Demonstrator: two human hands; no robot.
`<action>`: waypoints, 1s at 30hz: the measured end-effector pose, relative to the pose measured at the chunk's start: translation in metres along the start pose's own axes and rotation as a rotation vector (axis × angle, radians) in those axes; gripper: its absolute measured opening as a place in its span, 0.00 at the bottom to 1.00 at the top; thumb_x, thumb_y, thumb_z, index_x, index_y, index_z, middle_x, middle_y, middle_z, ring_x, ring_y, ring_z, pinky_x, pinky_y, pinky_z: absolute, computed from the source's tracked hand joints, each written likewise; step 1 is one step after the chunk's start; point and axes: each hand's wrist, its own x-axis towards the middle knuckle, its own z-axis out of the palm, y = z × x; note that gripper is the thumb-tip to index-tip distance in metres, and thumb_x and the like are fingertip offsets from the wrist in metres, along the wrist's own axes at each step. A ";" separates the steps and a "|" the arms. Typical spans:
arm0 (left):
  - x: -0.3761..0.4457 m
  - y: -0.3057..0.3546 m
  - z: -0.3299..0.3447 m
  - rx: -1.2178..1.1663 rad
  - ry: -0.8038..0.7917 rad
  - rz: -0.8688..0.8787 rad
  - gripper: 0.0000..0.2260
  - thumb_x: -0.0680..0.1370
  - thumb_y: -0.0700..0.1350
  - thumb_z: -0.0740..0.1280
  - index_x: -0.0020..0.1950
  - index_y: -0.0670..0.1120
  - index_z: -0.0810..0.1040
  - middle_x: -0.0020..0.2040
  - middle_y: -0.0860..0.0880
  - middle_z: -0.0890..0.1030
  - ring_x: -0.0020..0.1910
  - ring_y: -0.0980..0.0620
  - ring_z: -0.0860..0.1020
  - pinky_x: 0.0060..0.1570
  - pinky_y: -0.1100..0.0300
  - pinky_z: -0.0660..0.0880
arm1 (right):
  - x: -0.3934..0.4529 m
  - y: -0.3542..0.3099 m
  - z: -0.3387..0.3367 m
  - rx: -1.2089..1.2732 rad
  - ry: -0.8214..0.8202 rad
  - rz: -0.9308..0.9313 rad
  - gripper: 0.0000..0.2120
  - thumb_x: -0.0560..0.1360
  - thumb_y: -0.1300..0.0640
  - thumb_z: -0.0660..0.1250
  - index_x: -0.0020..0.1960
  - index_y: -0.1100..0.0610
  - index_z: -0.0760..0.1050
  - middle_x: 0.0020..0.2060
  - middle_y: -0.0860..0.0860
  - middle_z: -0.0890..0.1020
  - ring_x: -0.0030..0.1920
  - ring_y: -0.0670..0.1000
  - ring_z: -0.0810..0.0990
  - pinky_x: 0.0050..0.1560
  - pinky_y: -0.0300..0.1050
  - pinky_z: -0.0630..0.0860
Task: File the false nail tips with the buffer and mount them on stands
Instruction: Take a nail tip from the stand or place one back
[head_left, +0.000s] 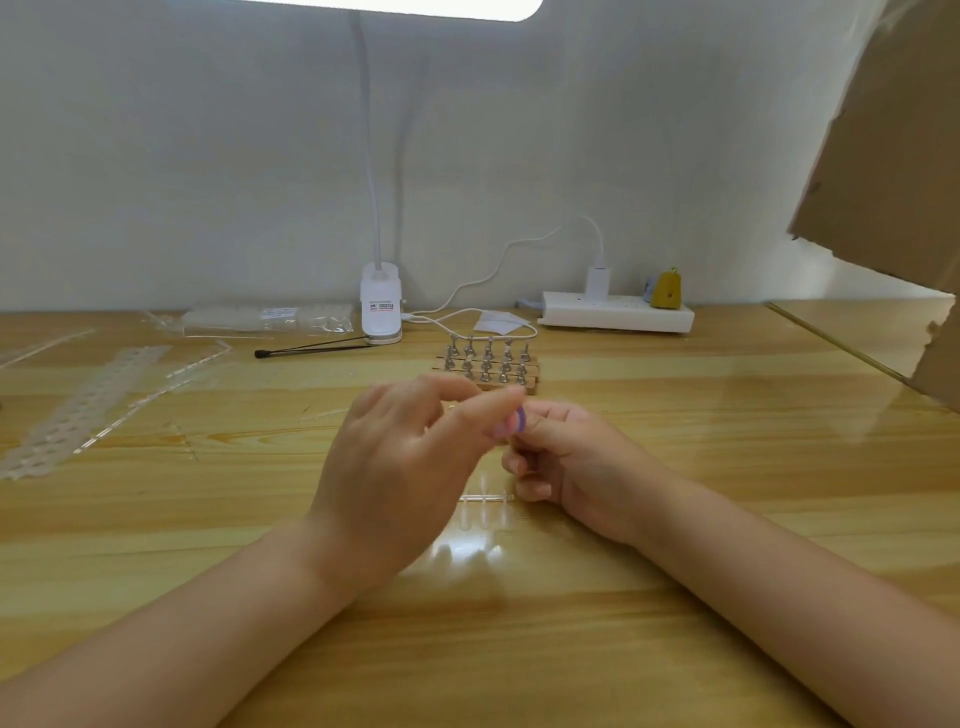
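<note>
The purple buffer (520, 420) is gripped in the right hand (576, 467); the left hand (400, 467) is pinched against it, presumably on a nail tip, unseen. Stands (488, 364) are placed just beyond both hands for mounting.

White wall (208, 156), glossy wooden desk (675, 467), clip lamp (381, 304)

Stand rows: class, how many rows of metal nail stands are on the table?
3: back row, middle row and front row, beyond the left hand, which may hide part.
</note>
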 end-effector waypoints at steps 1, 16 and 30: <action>0.000 0.002 0.001 0.015 -0.007 0.022 0.14 0.77 0.43 0.67 0.61 0.54 0.73 0.48 0.48 0.80 0.38 0.49 0.77 0.45 0.51 0.72 | 0.000 0.000 0.000 -0.013 -0.002 0.000 0.06 0.76 0.58 0.63 0.41 0.58 0.74 0.30 0.47 0.74 0.30 0.45 0.70 0.25 0.35 0.65; -0.002 -0.018 0.000 0.177 0.006 -0.008 0.23 0.71 0.37 0.73 0.62 0.55 0.75 0.48 0.45 0.77 0.35 0.48 0.71 0.46 0.51 0.70 | -0.001 -0.006 -0.003 0.054 -0.050 0.032 0.08 0.74 0.54 0.63 0.41 0.59 0.73 0.32 0.50 0.66 0.31 0.46 0.69 0.27 0.35 0.63; -0.003 -0.003 0.003 0.122 0.034 0.137 0.17 0.78 0.38 0.64 0.63 0.55 0.74 0.46 0.48 0.80 0.38 0.52 0.70 0.50 0.57 0.66 | 0.000 -0.004 -0.002 -0.052 -0.068 0.028 0.07 0.77 0.61 0.60 0.51 0.63 0.73 0.32 0.51 0.70 0.31 0.45 0.68 0.28 0.36 0.62</action>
